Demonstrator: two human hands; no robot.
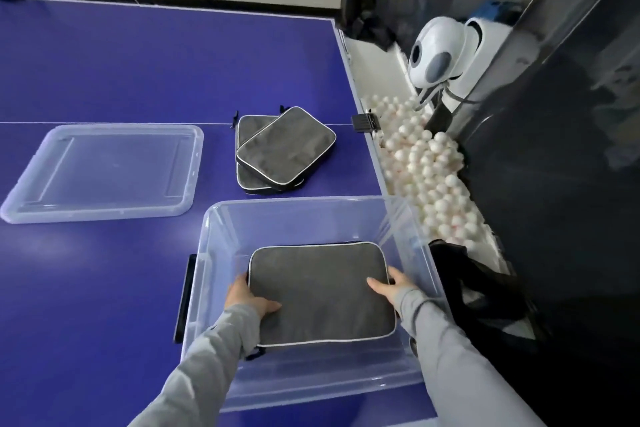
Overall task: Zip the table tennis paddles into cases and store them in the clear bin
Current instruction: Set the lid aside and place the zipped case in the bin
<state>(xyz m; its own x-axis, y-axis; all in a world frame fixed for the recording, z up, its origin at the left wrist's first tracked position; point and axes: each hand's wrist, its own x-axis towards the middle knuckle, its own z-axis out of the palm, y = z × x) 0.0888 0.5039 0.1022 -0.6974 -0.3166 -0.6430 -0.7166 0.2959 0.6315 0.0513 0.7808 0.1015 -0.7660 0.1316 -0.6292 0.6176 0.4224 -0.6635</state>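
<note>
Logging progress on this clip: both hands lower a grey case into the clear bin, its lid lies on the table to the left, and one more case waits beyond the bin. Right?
Not quite. The head view shows two cases stacked beyond the clear bin, not one. The rest stands: left hand and right hand hold the grey case; the lid lies left.

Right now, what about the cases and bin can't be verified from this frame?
- Paddles: the closed grey case hides any contents in the head view.
- Lower stacked case: mostly covered by the upper case.
- Clear bin floor: hidden under the held case.
- Zippers: too small.
</note>
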